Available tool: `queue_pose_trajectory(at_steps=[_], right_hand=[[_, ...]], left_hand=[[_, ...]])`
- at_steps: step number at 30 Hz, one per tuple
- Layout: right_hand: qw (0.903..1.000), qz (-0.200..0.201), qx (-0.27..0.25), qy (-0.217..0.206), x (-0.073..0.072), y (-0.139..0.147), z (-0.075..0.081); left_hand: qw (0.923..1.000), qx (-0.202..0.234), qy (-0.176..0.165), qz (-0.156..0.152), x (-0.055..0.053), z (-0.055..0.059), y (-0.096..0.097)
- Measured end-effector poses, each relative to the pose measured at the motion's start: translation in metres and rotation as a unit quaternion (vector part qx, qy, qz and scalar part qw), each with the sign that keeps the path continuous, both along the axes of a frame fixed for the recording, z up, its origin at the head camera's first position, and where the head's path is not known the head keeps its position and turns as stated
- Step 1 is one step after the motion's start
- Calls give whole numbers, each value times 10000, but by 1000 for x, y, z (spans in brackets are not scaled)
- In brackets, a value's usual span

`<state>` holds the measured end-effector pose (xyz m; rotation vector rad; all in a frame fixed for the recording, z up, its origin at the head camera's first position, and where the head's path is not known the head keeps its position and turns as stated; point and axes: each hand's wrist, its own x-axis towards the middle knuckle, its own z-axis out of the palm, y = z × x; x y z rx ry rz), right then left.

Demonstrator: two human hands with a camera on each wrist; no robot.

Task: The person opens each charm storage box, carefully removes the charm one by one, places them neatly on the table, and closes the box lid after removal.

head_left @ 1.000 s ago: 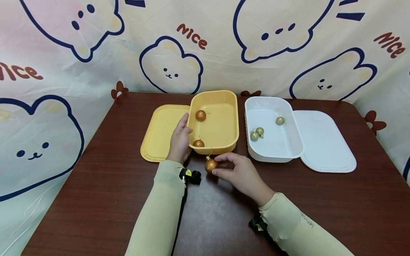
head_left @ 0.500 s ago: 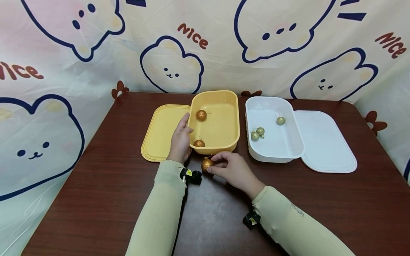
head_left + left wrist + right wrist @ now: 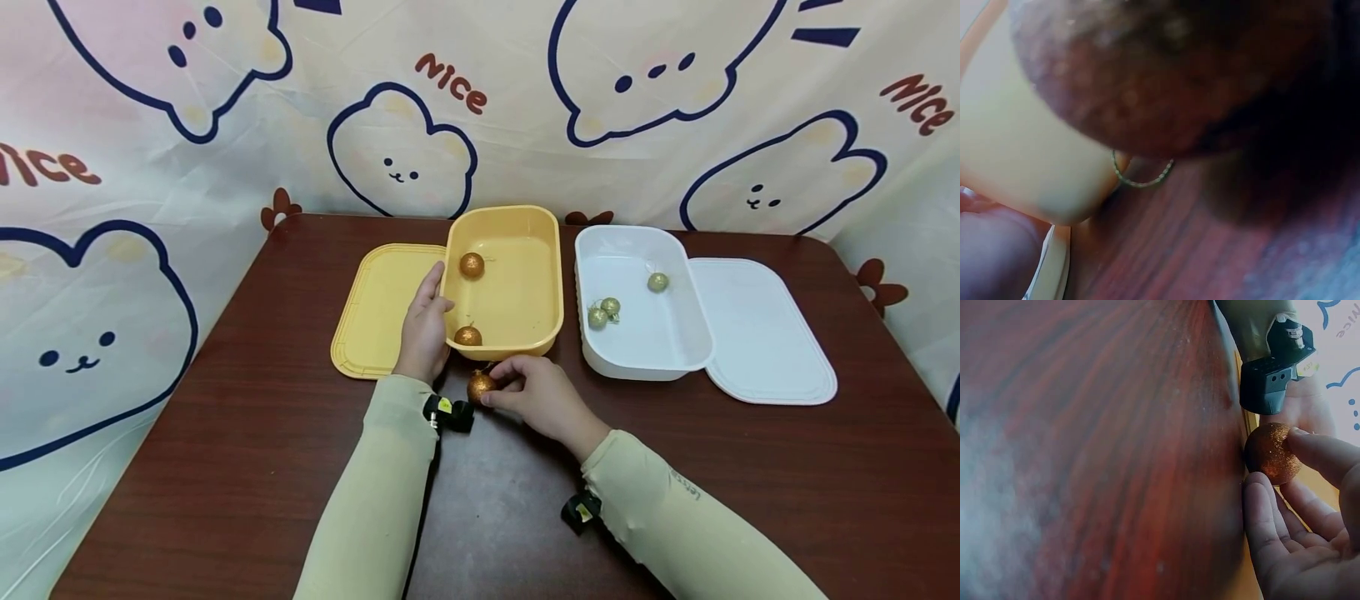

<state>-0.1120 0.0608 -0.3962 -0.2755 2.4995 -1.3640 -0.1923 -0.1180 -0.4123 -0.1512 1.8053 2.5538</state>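
My right hand [image 3: 546,400] pinches a copper-gold glitter Christmas bauble [image 3: 480,387] between thumb and fingers, just in front of the yellow container [image 3: 553,283]. A close right wrist view shows this bauble [image 3: 1272,453] near the tabletop; its thin hanging loop [image 3: 1141,183] appears below it in the left wrist view. My left hand [image 3: 423,333] holds the yellow container's left side, its thumb at the rim. Inside lie two more copper baubles, one toward the back [image 3: 472,266], the other at the front left corner [image 3: 468,336].
A white container [image 3: 690,350] with three small pale-gold baubles stands to the right, its white lid [image 3: 772,333] beside it. The yellow lid [image 3: 378,308] lies left of the yellow container. A printed cloth [image 3: 517,167] hangs behind the brown table [image 3: 225,433].
My right hand has brought the bauble slightly leftward along the yellow container's front. The yellow container's back edge has shifted up a little. My left hand stays in place.
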Motion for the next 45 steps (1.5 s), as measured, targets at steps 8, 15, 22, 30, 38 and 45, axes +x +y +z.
queue_pose_trajectory(at_steps=[8, 15, 22, 30, 38, 45], right_hand=[[9999, 68, 38, -67, 0, -1, 2], [9999, 103, 10, -2, 1, -1, -1], [10000, 67, -55, -34, 1, -1, -1], [9998, 92, -150, -54, 2, 2, -1], [9997, 45, -119, 199, 10, 10, 7], [9969, 59, -191, 763, 12, 11, 25]], left_hand=[[9999, -98, 110, 27, 0, -2, -1], [9999, -87, 145, 30, 0, -4, -2], [9998, -57, 169, 4, 1, -3, -3], [9996, 152, 234, 9, 1, -3, -1], [9989, 323, 335, 6, 0, -3, 2], [9990, 255, 358, 33, 0, -2, 0]])
